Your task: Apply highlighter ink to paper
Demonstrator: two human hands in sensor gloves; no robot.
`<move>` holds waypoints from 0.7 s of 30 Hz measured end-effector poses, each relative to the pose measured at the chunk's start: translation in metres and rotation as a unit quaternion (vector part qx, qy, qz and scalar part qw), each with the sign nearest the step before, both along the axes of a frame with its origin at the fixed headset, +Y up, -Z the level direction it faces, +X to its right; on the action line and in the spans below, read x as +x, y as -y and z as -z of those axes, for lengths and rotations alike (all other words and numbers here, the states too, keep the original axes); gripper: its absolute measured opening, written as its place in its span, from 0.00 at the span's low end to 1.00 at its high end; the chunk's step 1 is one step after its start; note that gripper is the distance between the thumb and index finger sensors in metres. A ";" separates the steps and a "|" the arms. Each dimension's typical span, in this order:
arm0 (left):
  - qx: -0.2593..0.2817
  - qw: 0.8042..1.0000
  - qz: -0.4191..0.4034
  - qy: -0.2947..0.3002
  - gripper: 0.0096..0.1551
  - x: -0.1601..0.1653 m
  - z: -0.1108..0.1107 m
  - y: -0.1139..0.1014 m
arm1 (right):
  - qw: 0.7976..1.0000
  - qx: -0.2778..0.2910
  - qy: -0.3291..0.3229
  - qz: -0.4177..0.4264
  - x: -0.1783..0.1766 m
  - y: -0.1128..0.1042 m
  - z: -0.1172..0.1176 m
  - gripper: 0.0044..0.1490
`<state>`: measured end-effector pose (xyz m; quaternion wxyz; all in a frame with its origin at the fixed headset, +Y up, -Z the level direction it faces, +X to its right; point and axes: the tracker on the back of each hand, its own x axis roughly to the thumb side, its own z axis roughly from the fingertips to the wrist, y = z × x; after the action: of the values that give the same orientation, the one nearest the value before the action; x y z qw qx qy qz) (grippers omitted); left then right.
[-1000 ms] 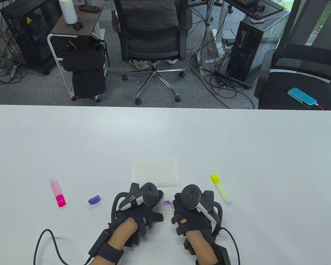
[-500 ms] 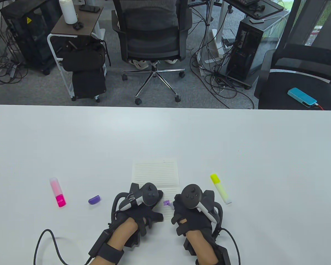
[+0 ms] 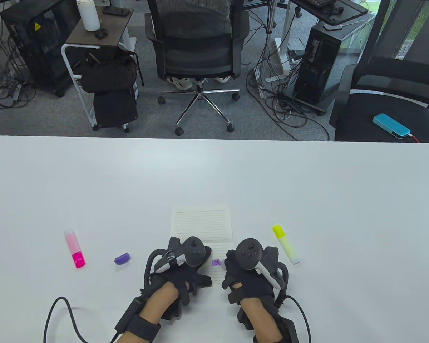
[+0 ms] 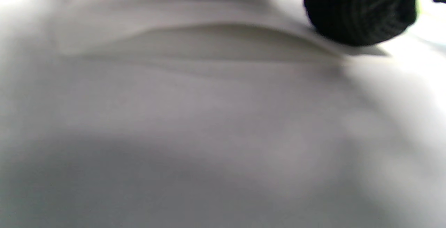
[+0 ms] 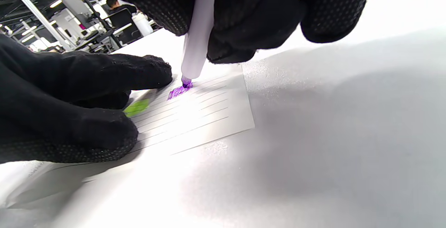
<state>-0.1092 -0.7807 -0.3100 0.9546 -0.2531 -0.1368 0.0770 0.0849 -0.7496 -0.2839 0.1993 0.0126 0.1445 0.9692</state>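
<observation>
A lined paper sheet point(image 3: 202, 223) lies on the white table point(image 3: 214, 171) in front of me. My right hand point(image 3: 248, 271) grips a purple highlighter point(image 5: 198, 36) upright, its tip point(image 5: 186, 81) touching the paper point(image 5: 195, 113) at a short purple mark point(image 5: 178, 91). The tip also shows in the table view point(image 3: 217, 263). My left hand point(image 3: 186, 266) rests flat on the paper's near left part and presses it down; its fingers point(image 5: 87, 81) lie beside the mark. A green mark point(image 5: 136, 107) shows partly under them. The left wrist view is blurred, showing paper point(image 4: 209, 43) and a fingertip point(image 4: 359, 8).
A purple cap point(image 3: 122, 258) lies left of my left hand. A pink highlighter point(image 3: 75, 248) lies further left. A yellow highlighter point(image 3: 286, 244) lies right of my right hand. Chairs, a cart and computer towers stand beyond the table's far edge.
The purple highlighter tip shifted slightly sideways across the paper. Both hands stay in nearly the same place.
</observation>
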 end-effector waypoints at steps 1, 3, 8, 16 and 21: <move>0.000 1.000 0.000 0.000 0.51 0.000 0.000 0.000 | 1.000 0.003 -0.010 0.005 -0.001 0.001 0.000 0.26; 0.000 1.000 0.000 0.000 0.51 0.000 0.000 0.000 | 1.000 -0.006 -0.003 0.013 -0.001 0.002 0.000 0.26; 0.000 1.000 0.000 0.000 0.51 0.000 0.000 0.000 | 1.000 -0.007 -0.001 0.006 0.000 0.001 0.000 0.26; 0.002 1.000 -0.003 -0.002 0.51 -0.001 -0.001 0.001 | 1.000 -0.022 0.006 0.015 0.001 0.000 0.000 0.26; 0.001 1.000 -0.003 -0.003 0.51 -0.001 -0.001 0.001 | 0.999 -0.031 -0.001 0.026 0.004 0.000 0.001 0.26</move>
<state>-0.1098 -0.7812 -0.3095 0.9550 -0.2514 -0.1351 0.0806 0.0886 -0.7497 -0.2851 0.2247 0.0114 0.1743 0.9586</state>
